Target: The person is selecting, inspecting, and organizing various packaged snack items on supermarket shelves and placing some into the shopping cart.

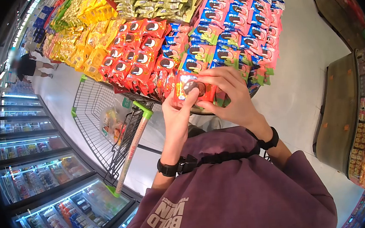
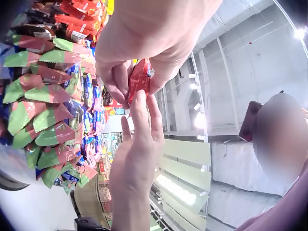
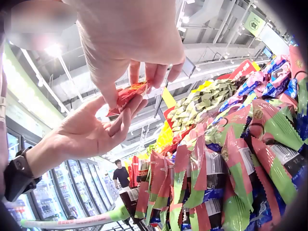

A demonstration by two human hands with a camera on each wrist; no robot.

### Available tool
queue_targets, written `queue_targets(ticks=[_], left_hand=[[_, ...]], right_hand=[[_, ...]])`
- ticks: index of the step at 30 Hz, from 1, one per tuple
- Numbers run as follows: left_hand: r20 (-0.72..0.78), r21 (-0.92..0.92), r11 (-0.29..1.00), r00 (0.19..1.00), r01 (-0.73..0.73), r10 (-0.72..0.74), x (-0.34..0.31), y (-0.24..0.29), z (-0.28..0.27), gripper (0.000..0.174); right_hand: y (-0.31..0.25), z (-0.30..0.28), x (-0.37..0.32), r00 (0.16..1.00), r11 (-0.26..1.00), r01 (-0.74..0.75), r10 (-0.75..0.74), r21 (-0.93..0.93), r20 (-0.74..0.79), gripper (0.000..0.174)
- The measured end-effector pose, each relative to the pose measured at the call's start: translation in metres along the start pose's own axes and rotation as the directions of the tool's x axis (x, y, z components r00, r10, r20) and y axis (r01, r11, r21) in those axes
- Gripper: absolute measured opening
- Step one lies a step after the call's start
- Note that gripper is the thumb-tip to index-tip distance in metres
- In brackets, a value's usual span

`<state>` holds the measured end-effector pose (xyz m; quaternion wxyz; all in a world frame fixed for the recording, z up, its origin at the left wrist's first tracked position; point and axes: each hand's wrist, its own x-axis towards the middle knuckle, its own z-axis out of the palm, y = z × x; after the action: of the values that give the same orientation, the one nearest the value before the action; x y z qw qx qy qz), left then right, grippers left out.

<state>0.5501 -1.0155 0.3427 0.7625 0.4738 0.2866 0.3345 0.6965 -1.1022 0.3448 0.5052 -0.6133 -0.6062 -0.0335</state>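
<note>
Red, glossy wrapping covers a small snack packet (image 1: 184, 83), held mid-view by both hands: the left hand (image 1: 176, 116) grips it with the thumb across its front, and the right hand (image 1: 235, 100) pinches the opposite side, seemingly to steady it with the printed face upward. Similar red packets (image 1: 136, 55) lie toward ten o'clock, blue-and-pink packets (image 1: 236, 11) toward one, probably grouped by kind. A shopping cart (image 1: 131, 154) stands toward eight.
</note>
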Motion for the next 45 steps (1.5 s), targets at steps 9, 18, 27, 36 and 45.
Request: queue_targets(ticks=[9, 18, 27, 36, 45], left_hand=[[0.064, 0.175, 0.984, 0.998, 0.014, -0.026, 0.017, 0.017, -0.010, 0.024], [0.152, 0.190, 0.980, 0.984, 0.066, -0.095, 0.052, 0.043, -0.038, 0.021], [0.293, 0.119, 0.992, 0.954, 0.036, -0.069, 0.077, 0.071, -0.089, 0.022], [0.306, 0.126, 0.988, 0.944, 0.088, -0.123, 0.091, 0.086, -0.124, 0.023], [0.263, 0.137, 0.985, 0.955, 0.101, -0.135, 0.104, 0.080, -0.160, 0.024]], right_hand=[[-0.007, 0.012, 0.007, 0.987, 0.993, -0.121, 0.122, 0.013, -0.108, 0.050], [-0.017, 0.051, 0.031, 0.963, 0.978, -0.206, 0.196, -0.036, -0.185, 0.050], [-0.030, 0.095, 0.064, 0.965, 0.977, -0.203, 0.188, -0.068, -0.184, 0.052], [-0.041, 0.125, 0.083, 0.972, 0.977, -0.196, 0.183, -0.080, -0.144, 0.048], [-0.048, 0.152, 0.097, 0.983, 0.971, -0.179, 0.169, -0.155, -0.078, 0.048]])
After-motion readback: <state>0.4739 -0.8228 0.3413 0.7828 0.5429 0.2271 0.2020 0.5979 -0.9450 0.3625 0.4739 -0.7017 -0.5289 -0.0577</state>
